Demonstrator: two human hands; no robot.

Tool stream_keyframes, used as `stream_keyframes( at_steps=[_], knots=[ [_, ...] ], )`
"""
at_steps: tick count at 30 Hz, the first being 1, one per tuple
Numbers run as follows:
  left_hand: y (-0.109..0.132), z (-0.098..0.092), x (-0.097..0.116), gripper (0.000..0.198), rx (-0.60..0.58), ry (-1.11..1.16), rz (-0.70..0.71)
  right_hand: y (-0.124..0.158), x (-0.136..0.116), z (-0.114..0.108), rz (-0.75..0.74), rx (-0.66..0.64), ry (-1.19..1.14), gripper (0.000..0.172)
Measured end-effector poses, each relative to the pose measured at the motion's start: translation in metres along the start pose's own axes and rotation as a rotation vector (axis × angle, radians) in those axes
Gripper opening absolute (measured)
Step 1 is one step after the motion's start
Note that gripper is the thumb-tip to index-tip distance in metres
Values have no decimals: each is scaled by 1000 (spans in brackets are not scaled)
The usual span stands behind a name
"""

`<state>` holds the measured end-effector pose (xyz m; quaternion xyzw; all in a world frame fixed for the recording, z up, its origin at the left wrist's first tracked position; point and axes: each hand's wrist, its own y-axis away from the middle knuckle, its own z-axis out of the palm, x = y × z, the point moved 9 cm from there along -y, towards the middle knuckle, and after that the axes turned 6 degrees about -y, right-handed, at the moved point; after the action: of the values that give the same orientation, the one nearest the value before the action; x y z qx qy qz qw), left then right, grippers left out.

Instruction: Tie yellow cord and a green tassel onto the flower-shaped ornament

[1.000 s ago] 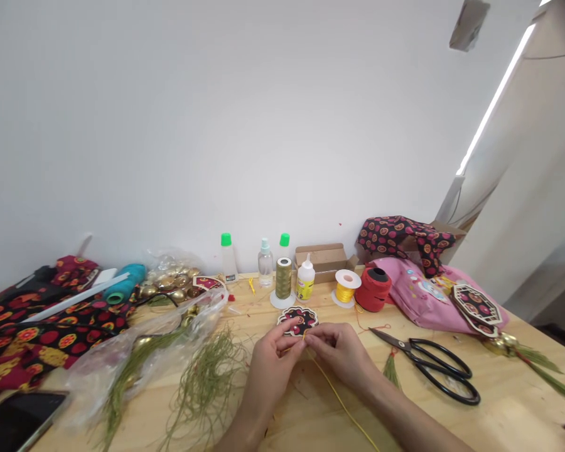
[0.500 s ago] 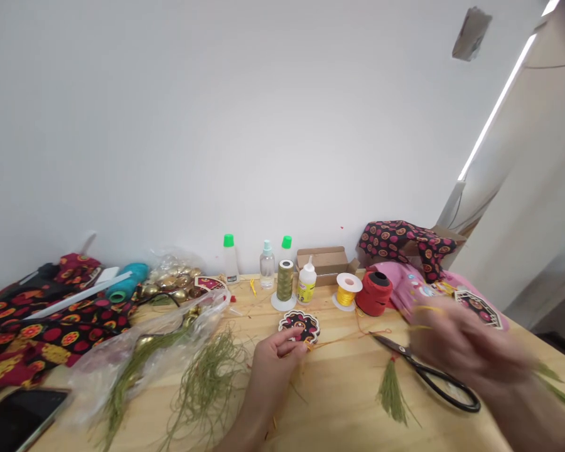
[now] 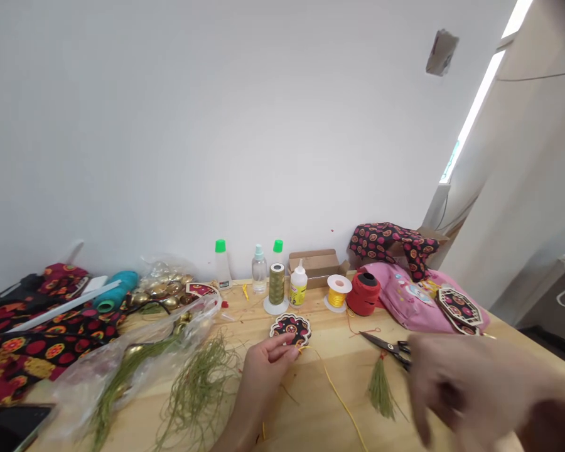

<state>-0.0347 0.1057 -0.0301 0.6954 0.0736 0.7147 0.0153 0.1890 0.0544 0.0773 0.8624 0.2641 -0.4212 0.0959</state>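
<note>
My left hand (image 3: pixel 263 367) rests on the wooden table (image 3: pixel 320 427), its fingertips pinched at the lower edge of a flower-shaped ornament covered in patterned cloth (image 3: pixel 290 326). A yellow cord (image 3: pixel 339 397) runs from the ornament toward the table's near edge. My right hand (image 3: pixel 466 392) is smeared by motion at the lower right, over the handles of the black scissors (image 3: pixel 382 343); its fingers cannot be made out. A small green tassel with a red top (image 3: pixel 380 386) lies between the two hands.
Behind the ornament stand an olive thread spool (image 3: pixel 276 285), a glue bottle (image 3: pixel 298 286), a yellow cord spool (image 3: pixel 337 292) and a red spool (image 3: pixel 363 293). A pink bag (image 3: pixel 407 302) carries an octagonal ornament (image 3: pixel 459 306). Left: a plastic bag of green tassels (image 3: pixel 136 358), patterned cloth (image 3: pixel 37 342), a phone (image 3: pixel 9 428).
My right hand left the ornament, swung out right with the yellow cord and now comes back low over the scissors. The left hand stays at the ornament. The view shifted slightly right.
</note>
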Motion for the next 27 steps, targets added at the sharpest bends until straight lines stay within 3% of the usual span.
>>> stream_keyframes(
  at_steps=[1,2,4,6,9,12,15,23,27],
  knots=[
    [0,0,1,32,0,-8,-1,-15,-4,18,17,-178,72,24],
    [1,0,1,33,-3,-14,0,-31,-6,24,41,-191,187,25],
    [1,1,2,33,-10,-9,7,-63,-9,26,33,-18,305,30],
    [1,1,4,33,-16,7,22,-87,-2,39,35,108,232,32],
    [1,1,4,32,-15,2,25,-109,24,78,91,76,-13,21],
    [2,2,2,32,-5,-20,1,-115,41,102,155,25,-388,26],
    [4,5,1,29,-6,-22,-23,-113,46,100,174,33,-581,35],
    [8,7,2,30,9,-29,-81,-106,54,98,218,-11,-402,47],
    [8,4,1,33,23,-17,-110,-103,54,102,234,-55,-571,39]
  ],
)
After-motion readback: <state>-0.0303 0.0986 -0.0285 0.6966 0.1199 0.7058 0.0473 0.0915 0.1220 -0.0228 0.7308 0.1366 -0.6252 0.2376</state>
